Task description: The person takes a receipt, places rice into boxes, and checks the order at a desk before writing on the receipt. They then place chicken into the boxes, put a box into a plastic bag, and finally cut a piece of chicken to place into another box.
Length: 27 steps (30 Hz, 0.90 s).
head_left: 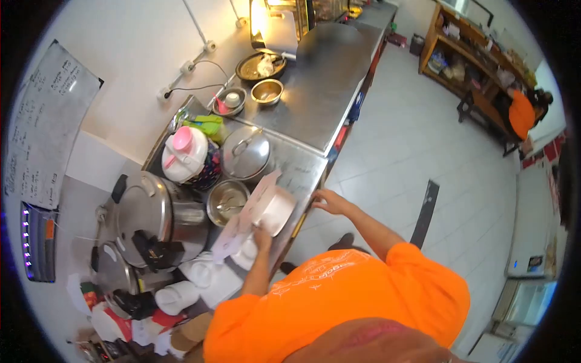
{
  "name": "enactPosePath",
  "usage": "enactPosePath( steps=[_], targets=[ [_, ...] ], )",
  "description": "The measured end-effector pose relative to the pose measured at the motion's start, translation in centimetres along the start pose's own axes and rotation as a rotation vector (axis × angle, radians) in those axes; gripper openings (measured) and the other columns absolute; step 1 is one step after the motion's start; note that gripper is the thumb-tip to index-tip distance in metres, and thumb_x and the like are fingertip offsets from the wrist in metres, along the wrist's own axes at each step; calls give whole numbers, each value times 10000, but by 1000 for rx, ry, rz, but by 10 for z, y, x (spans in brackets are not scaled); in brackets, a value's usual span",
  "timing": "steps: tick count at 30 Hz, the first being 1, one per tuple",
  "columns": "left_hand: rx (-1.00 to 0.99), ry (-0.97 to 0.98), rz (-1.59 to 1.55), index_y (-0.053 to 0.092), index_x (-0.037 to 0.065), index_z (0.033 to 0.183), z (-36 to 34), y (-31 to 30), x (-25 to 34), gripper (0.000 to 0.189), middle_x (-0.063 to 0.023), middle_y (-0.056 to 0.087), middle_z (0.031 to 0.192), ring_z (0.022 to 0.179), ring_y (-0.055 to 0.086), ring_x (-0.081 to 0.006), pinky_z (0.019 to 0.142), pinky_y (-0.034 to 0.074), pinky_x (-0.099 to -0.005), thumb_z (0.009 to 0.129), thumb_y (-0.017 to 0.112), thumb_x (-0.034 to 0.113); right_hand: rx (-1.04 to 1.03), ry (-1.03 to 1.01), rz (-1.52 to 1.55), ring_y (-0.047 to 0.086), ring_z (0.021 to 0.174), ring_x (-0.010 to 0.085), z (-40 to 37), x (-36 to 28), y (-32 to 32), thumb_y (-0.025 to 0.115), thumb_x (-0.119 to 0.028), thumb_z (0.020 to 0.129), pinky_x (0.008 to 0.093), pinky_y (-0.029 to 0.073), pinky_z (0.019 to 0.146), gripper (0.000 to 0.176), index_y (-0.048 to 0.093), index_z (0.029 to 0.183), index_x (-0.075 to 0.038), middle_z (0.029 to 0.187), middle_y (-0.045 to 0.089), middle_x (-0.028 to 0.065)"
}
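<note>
My left hand [262, 238] is at the near edge of a pale pinkish open box [279, 209] with its flap raised, its fingers closed on that edge. A white item [244, 253], too blurred to name, lies just below this hand. My right hand [330, 202] is beside the counter's front edge, fingers loosely bent and apart, with nothing visible in it. Behind the box are a steel bowl [228, 202] with a utensil inside and a lidded steel pot [247, 152].
A large pressure cooker [144, 212] and a white-lidded jug [184, 156] stand along the wall. Farther up the steel counter [315, 106] are a brass-coloured bowl [267, 92] and a dark pan [251, 66]. Another person in orange [521, 115] is by the wooden shelf [460, 54].
</note>
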<state>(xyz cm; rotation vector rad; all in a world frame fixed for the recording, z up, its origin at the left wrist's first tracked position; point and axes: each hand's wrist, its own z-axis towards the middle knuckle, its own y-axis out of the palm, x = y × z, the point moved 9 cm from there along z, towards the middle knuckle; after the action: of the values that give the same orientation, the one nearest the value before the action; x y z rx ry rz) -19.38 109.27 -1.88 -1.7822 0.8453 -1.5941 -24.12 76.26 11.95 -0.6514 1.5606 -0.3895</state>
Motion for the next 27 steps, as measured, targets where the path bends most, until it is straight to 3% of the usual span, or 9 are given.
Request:
enactPosePath(
  steps=[2, 6, 7, 10, 13, 15, 20, 22, 27],
  targets=[
    [111, 92, -20, 398, -113, 1288, 12, 19, -28, 528, -331, 522, 1194, 1097, 521, -454, 953, 396, -466, 972, 384, 310, 65, 70, 34, 586, 983, 310, -48, 53, -48, 646, -300, 843, 371, 477, 859, 396, 586, 1135, -39, 1105, 601, 181],
    [109, -54, 70, 454, -123, 1211, -18, -21, 73, 464, -353, 554, 1090, 1023, 534, -484, 887, 419, -491, 963, 379, 262, 252, 328, -13, 626, 947, 292, -159, 193, -120, 662, -297, 820, 372, 494, 819, 412, 606, 1133, -35, 1050, 647, 183],
    [250, 2, -215, 468, -108, 1195, -23, -31, 108, 444, -358, 553, 1073, 998, 536, -490, 873, 415, -508, 960, 375, 257, 215, 494, 8, 631, 939, 295, -188, 224, -131, 674, -310, 806, 372, 496, 817, 424, 610, 1125, -38, 1029, 654, 187],
    [108, -88, 30, 501, -96, 1158, -3, 11, 149, 420, -352, 564, 1048, 984, 541, -489, 863, 413, -516, 959, 373, 250, 68, 771, -41, 644, 907, 298, -243, 285, -149, 699, -337, 776, 369, 504, 806, 443, 620, 1099, -44, 961, 671, 186],
    [134, -241, -65, 523, -105, 1110, 21, 46, 208, 411, -351, 571, 1028, 979, 545, -489, 853, 416, -521, 956, 375, 246, -83, 704, -4, 644, 910, 294, -222, 313, -151, 697, -348, 777, 367, 505, 808, 448, 619, 1104, -52, 945, 673, 184],
    [189, -118, -157, 531, -107, 1089, 51, 62, 268, 409, -350, 574, 1023, 976, 547, -491, 849, 419, -521, 954, 378, 248, -107, 608, 20, 644, 916, 289, -180, 327, -161, 694, -357, 781, 372, 503, 815, 457, 613, 1115, -55, 936, 673, 182],
    [128, -68, -170, 539, -105, 1051, 156, 161, 348, 399, -371, 568, 998, 979, 541, -505, 849, 424, -522, 948, 394, 252, 93, 498, 108, 645, 861, 264, -72, 346, -244, 679, -369, 802, 371, 504, 769, 458, 600, 1140, -71, 956, 672, 144],
    [136, -28, -192, 527, -109, 1060, 182, 174, 414, 391, -379, 560, 1012, 993, 533, -510, 870, 419, -520, 944, 388, 238, 126, 499, 463, 643, 835, 213, -50, 366, -267, 662, -362, 821, 360, 499, 705, 443, 589, 1158, -84, 967, 663, 112],
    [111, 65, -195, 453, -96, 1188, 320, 321, 469, 417, -362, 527, 1126, 1050, 517, -493, 926, 400, -500, 937, 384, 229, 233, 995, 623, 636, 844, 208, -115, 475, -345, 604, -297, 860, 399, 487, 675, 356, 568, 1164, -115, 1023, 628, 77]
  ],
)
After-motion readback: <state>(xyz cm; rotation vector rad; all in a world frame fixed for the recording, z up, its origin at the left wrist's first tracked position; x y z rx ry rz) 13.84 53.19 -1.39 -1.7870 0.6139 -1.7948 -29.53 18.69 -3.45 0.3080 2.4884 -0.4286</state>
